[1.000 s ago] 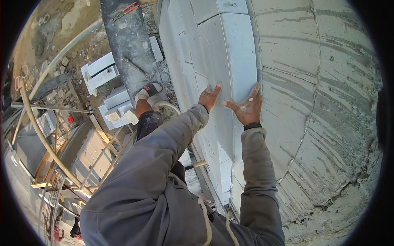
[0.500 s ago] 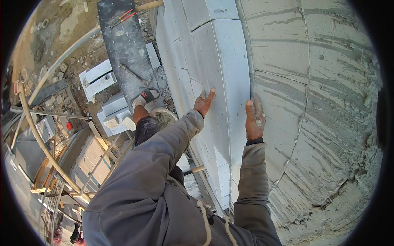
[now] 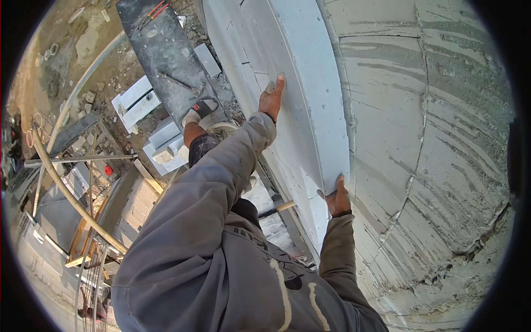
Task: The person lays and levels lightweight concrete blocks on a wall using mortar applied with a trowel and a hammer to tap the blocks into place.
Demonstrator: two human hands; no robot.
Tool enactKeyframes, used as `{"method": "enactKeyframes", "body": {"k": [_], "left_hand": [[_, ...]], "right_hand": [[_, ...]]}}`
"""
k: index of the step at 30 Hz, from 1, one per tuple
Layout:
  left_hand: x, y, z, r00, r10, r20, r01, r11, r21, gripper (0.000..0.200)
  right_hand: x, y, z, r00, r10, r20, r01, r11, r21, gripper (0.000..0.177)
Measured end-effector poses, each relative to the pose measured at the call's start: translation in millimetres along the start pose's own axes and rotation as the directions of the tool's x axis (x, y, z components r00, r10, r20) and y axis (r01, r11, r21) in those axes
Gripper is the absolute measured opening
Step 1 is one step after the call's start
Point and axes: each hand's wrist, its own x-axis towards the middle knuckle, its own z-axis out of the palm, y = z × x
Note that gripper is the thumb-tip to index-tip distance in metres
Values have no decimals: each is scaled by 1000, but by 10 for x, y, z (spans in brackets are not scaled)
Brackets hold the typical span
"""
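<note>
A long pale aerated concrete block (image 3: pixel 315 72) lies along the top of a block wall, beside a rough plastered surface. My left hand (image 3: pixel 271 102) rests against the block wall's outer face, fingers stretched and pointing away from me. At the near end of the block, my right hand (image 3: pixel 336 198) cups the corner, with its thumb on the top and its other fingers partly hidden at the end. Smooth block faces (image 3: pixel 293 149) drop away below my left hand.
The plastered surface (image 3: pixel 381 133) with cracks and mortar streaks fills the right. Down on the left is a dark plank (image 3: pixel 160 50) bearing red-handled pliers (image 3: pixel 154 14) and a hammer-like tool (image 3: pixel 180 83). My shoe (image 3: pixel 199 110) stands on it. Loose blocks (image 3: pixel 138 102) and bent poles (image 3: pixel 72 205) lie below.
My right hand has come down from flat beside the block to its near end corner. My left hand has shifted farther forward along the face. The view has shifted slightly.
</note>
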Motion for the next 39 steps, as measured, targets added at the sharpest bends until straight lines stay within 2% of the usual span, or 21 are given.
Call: {"method": "enactKeyframes", "body": {"k": [1,3,4,6,7,13,15,16,18,21,22,24,30,33,35,38,39], "left_hand": [[-1,-46,25,1000,-17,4,17,1000,9,103],[53,-86,57,998,49,-24,-53,984,-172,89],[68,-106,67,999,41,-22,-44,985,-165,89],[55,-128,109,999,-15,-51,13,999,-52,80],[9,-142,133,999,-17,-43,15,999,-44,80],[46,-211,113,996,61,-67,-69,989,-129,80],[56,-207,118,995,-91,-31,86,989,-118,92],[73,-211,127,996,-86,-24,83,990,-117,92],[83,-246,134,998,-5,-59,1,998,-68,78],[54,-231,162,998,-2,-66,-2,999,-50,76],[17,-205,194,998,-4,-61,2,999,-47,76],[-75,-146,224,995,67,-76,-77,987,-141,85],[28,-240,192,994,108,-9,-107,970,-220,84],[-62,-145,229,997,82,-1,-80,972,-222,84],[-132,-74,261,997,74,6,-70,970,-235,84],[-163,-79,268,994,93,-52,-101,978,-185,86],[-182,-65,276,996,61,-58,-69,984,-166,86]], "right_hand": [[35,33,-34,1000,13,-13,-13,1000,9,68],[133,86,-74,982,-165,91,159,985,63,69],[135,108,-77,984,-158,84,153,986,68,69],[112,138,-87,966,-257,24,258,966,-19,69],[150,172,-141,968,-249,25,250,968,-5,55],[47,139,-14,939,-342,-21,339,937,-84,54],[46,146,-15,939,-343,-24,340,936,-92,54],[59,141,-21,938,-344,-33,339,936,-97,54],[133,148,-83,941,-337,-34,331,936,-116,53],[159,178,-171,944,-318,-84,299,936,-187,53],[158,183,-167,940,-320,-122,286,929,-234,54],[132,187,-137,937,-337,-92,314,929,-197,54],[58,225,-21,915,-401,-42,390,907,-161,57],[131,308,-119,918,-397,-8,392,910,-138,58],[140,282,-127,928,-366,-66,348,917,-195,60],[161,286,-129,888,-458,-29,441,870,-222,61],[135,269,-108,885,-464,-30,441,858,-266,59]]}}
